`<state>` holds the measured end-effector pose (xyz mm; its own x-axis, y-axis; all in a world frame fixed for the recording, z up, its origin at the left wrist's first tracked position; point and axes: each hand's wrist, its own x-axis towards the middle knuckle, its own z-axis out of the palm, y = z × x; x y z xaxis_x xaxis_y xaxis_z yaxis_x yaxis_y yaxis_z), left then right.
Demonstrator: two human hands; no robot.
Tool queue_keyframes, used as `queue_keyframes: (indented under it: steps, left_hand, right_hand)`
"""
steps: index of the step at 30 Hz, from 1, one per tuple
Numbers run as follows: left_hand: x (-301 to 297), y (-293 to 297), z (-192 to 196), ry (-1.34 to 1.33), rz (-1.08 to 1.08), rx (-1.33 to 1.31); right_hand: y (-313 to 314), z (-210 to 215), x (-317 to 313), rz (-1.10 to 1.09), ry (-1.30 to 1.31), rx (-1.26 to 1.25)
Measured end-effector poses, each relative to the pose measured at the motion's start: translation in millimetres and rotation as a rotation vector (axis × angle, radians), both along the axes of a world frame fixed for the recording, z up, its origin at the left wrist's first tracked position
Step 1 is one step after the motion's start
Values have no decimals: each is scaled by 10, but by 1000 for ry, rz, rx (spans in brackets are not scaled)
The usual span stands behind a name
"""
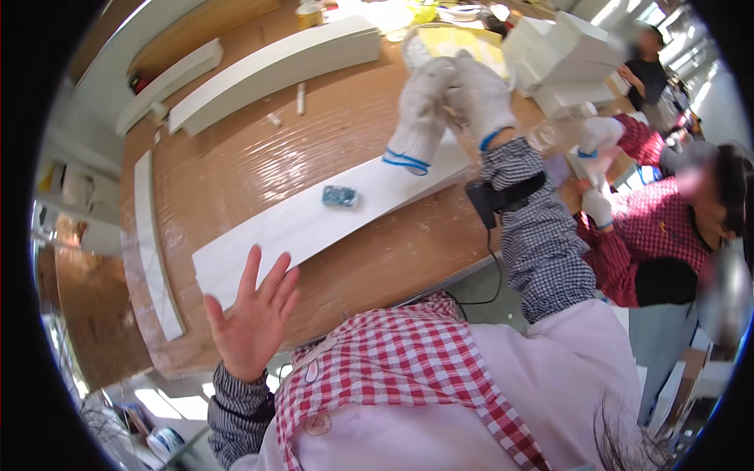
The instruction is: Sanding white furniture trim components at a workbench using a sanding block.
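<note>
My left hand (253,326) is bare and raised over the near left end of a white board (275,235). Its fingers are spread and nothing is in them. My right hand (481,98), in a white knit glove with a blue cuff edge, is closed on a second white glove (420,114). That loose glove hangs with its blue-edged cuff downward above the board's far right end. On the board between my hands lies a small blue-green speckled block (339,196), whose kind I cannot make out.
Curved white pieces (275,74) stand along the table's far left, and a narrow white strip (153,243) lies at its left edge. A yellow-filled tray (471,43) and stacked white parts (558,55) are at the back right. A co-worker with gloved hands (598,206) is close on the right.
</note>
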<state>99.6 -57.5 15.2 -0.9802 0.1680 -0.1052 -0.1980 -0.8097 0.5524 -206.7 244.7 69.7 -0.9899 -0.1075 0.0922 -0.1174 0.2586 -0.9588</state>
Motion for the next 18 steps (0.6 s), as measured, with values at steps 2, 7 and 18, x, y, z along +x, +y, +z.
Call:
queue_keyframes:
  steps: [2,7,18]
  left_hand:
    - [-215,112,145,31,-12,138]
    - [117,132,26,85,-137,-214]
    - [1505,-242,-237,-484,-52,-1365]
  right_hand:
    - [491,-668,-557,-5,136,161]
    - [-131,-626,-102,-33,-296,-295]
    - [15,-855,-26,209,-196,-616]
